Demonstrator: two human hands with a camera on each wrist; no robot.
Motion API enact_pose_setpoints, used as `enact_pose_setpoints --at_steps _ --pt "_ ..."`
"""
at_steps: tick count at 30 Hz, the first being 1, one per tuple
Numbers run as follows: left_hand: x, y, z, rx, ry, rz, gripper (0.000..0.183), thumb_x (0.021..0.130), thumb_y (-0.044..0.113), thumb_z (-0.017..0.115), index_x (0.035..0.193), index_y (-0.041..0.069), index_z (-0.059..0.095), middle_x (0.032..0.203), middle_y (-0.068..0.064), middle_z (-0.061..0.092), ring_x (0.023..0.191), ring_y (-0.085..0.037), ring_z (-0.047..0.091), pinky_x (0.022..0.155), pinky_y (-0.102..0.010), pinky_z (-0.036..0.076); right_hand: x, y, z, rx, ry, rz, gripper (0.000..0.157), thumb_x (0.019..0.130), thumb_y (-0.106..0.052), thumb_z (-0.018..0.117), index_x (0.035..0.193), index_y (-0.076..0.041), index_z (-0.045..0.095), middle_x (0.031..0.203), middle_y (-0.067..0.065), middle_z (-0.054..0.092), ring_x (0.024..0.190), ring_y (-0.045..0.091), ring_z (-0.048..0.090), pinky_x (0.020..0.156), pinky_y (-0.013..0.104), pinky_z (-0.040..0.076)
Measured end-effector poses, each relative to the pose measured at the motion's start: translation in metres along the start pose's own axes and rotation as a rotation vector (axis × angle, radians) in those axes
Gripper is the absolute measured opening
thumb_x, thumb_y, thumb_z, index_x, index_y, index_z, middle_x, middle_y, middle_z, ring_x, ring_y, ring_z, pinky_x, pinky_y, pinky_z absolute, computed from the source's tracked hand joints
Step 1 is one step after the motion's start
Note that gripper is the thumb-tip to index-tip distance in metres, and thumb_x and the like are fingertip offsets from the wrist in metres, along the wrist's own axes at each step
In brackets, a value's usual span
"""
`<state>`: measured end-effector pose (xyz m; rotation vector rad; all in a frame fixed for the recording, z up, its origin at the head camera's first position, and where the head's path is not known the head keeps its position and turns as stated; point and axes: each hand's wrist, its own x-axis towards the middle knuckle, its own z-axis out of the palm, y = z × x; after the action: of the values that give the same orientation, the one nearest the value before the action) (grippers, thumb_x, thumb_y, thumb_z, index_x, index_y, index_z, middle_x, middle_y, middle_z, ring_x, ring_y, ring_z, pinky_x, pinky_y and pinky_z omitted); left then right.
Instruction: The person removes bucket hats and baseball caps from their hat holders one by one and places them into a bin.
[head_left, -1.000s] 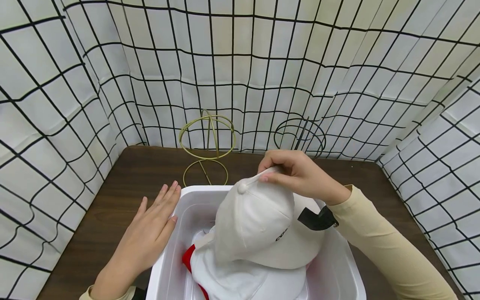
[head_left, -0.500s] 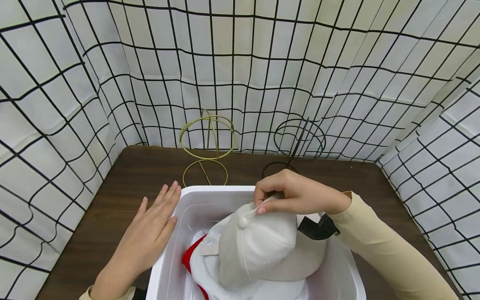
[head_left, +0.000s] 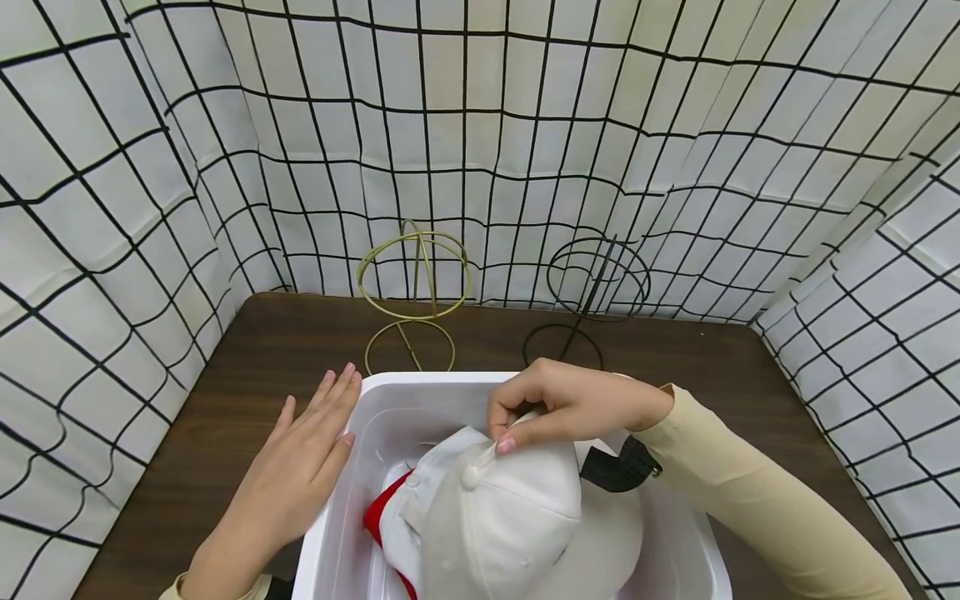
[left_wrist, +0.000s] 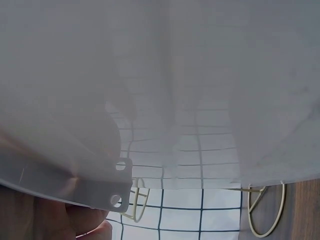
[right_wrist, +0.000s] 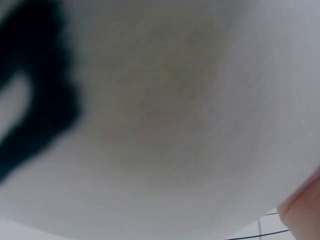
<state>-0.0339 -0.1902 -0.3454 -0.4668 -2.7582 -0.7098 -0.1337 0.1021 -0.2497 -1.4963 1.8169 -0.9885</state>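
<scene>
My right hand [head_left: 573, 404] pinches the crown of an off-white baseball cap [head_left: 517, 508] near its top button. That cap sits low inside a white plastic bin [head_left: 420, 385], over a whiter cap [head_left: 401, 508] and a red piece [head_left: 381, 500] that shows at its left edge. With fingers straight, my left hand [head_left: 300, 471] rests against the bin's left rim. The left wrist view is mostly filled by the bin's outer wall [left_wrist: 175, 100], with fingers under its rim at lower left. Close up in the right wrist view, the cap's fabric [right_wrist: 160, 125] bears a dark mark at left.
Behind the bin stand a gold wire stand [head_left: 411, 321] on the left and a black wire stand [head_left: 592, 308] on the right. A dark wood table [head_left: 217, 408] lies beneath. Black wire grid panels [head_left: 465, 150] backed with white sheeting enclose the back and sides.
My right hand has lowered the off-white cap into the bin and shifted slightly left. More of the black stand's base now shows. The left hand has stayed put.
</scene>
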Motion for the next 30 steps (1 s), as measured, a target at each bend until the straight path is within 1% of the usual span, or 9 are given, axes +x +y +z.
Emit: enact_pose_setpoints --at_steps 5,9,15,18,20,25,30 --pt "0.0 0.0 0.0 0.005 -0.002 0.002 0.057 0.098 0.017 0.044 0.15 0.01 0.023 0.155 -0.008 0.022 0.142 -0.026 0.017 0.111 -0.058 0.008 0.007 0.013 0.006 0.023 0.014 0.032 0.01 0.092 -0.015 0.062 0.083 -0.011 0.06 0.079 -0.008 0.054 0.076 0.006 0.05 0.063 0.021 0.043" --pt "0.0 0.0 0.0 -0.001 0.0 -0.002 0.057 0.098 0.016 0.045 0.151 0.011 0.023 0.154 -0.009 0.023 0.142 -0.026 0.018 0.111 -0.058 0.008 0.015 0.025 0.01 0.011 0.033 0.047 0.009 0.092 -0.017 0.062 0.084 -0.013 0.06 0.08 -0.01 0.055 0.076 0.005 0.05 0.064 0.021 0.042" --pt "-0.001 0.0 0.0 -0.008 -0.002 -0.004 0.056 0.098 0.016 0.044 0.15 0.009 0.024 0.154 -0.009 0.024 0.142 -0.026 0.017 0.11 -0.058 0.008 0.029 0.041 0.019 -0.063 0.116 0.075 0.01 0.092 -0.018 0.062 0.083 -0.016 0.06 0.077 -0.011 0.055 0.074 0.004 0.05 0.062 0.02 0.042" --pt "-0.001 0.0 0.0 -0.008 -0.003 -0.005 0.056 0.098 0.016 0.044 0.15 0.009 0.024 0.154 -0.009 0.023 0.142 -0.025 0.016 0.111 -0.057 0.008 0.037 0.046 0.027 -0.126 0.14 0.093 0.011 0.094 -0.019 0.06 0.083 -0.015 0.058 0.077 -0.011 0.054 0.07 0.003 0.048 0.061 0.019 0.041" --pt "-0.002 0.0 0.0 -0.008 0.001 -0.006 0.056 0.098 0.016 0.045 0.15 0.009 0.024 0.154 -0.008 0.023 0.142 -0.024 0.016 0.111 -0.057 0.008 0.043 0.049 0.032 -0.198 0.149 0.101 0.012 0.095 -0.02 0.058 0.084 -0.015 0.057 0.077 -0.01 0.053 0.069 0.002 0.047 0.06 0.018 0.04" --pt "-0.001 0.0 0.0 -0.025 0.008 -0.005 0.056 0.098 0.015 0.045 0.15 0.009 0.024 0.154 -0.008 0.023 0.142 -0.023 0.016 0.111 -0.058 0.008 0.054 0.061 0.045 -0.397 0.194 0.077 0.009 0.095 -0.019 0.058 0.087 -0.015 0.056 0.081 -0.008 0.054 0.071 0.003 0.048 0.065 0.016 0.04" --pt "0.0 0.001 0.001 -0.026 0.006 -0.007 0.056 0.098 0.015 0.045 0.15 0.009 0.025 0.154 -0.007 0.023 0.142 -0.023 0.016 0.111 -0.057 0.007 0.056 0.074 0.058 -0.553 0.246 0.032 0.008 0.094 -0.02 0.059 0.09 -0.013 0.058 0.085 -0.007 0.059 0.074 0.005 0.051 0.07 0.014 0.041"
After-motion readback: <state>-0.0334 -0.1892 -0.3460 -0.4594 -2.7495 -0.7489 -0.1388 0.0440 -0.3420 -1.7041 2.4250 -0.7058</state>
